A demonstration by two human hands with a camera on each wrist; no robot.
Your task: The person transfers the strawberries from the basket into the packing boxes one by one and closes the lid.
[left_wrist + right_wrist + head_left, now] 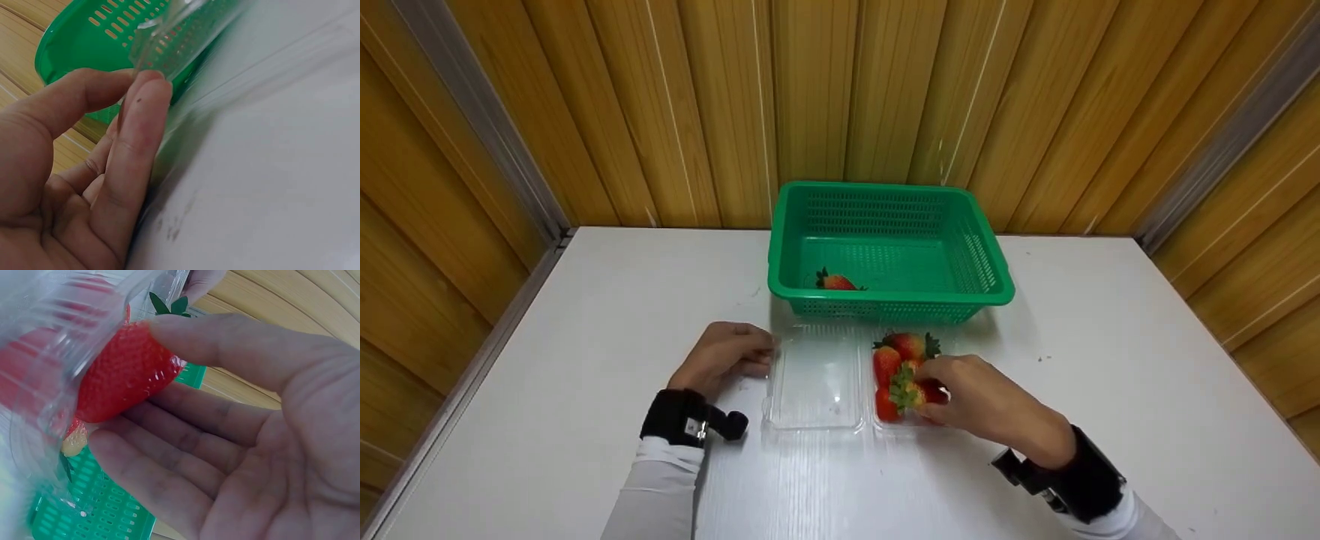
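Head view: a clear, thin plastic clamshell box lies opened flat on a smooth white table, just in front of a green perforated plastic basket with slotted walls. The box's left half is bare; its right half holds several red, seeded strawberries with green leafy caps. One more strawberry lies alone in the basket's near left corner.

The right hand reaches into the right half and pinches a strawberry between thumb and fingers. The left hand rests on the table at the box's left edge, fingertips curled against its rim.

Left wrist view adds what the head view cannot resolve: thumb and forefinger nip the transparent rim, with the basket's rounded green lip behind.

Right wrist view shows the gripped berry close up, glossy and dimpled, thumb on top, fingers beneath, ribbed clear plastic overlapping it.
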